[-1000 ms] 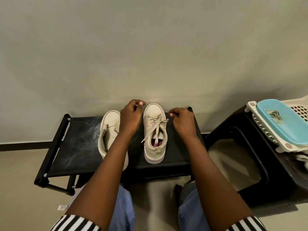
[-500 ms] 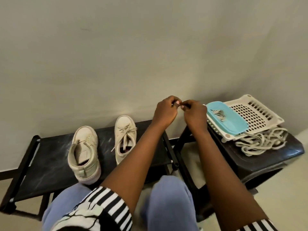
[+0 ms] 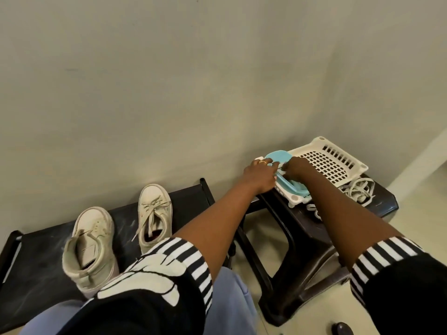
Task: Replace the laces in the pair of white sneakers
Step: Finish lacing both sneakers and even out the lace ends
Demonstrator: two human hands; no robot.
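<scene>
Reaches both arms to the right, over a dark stool. Holds left hand and right hand close together, fingertips nearly meeting above a blue dish set on a white rack. Cannot tell whether either hand pinches anything, fingertips too small and blurred. Wears a ring on the left hand. Sits with 2 sneakers on a black bench to the left, well apart from both hands: unlaced sneaker nearer, laced sneaker beside it. Has loose laces heaped on the stool just beside the rack.
</scene>
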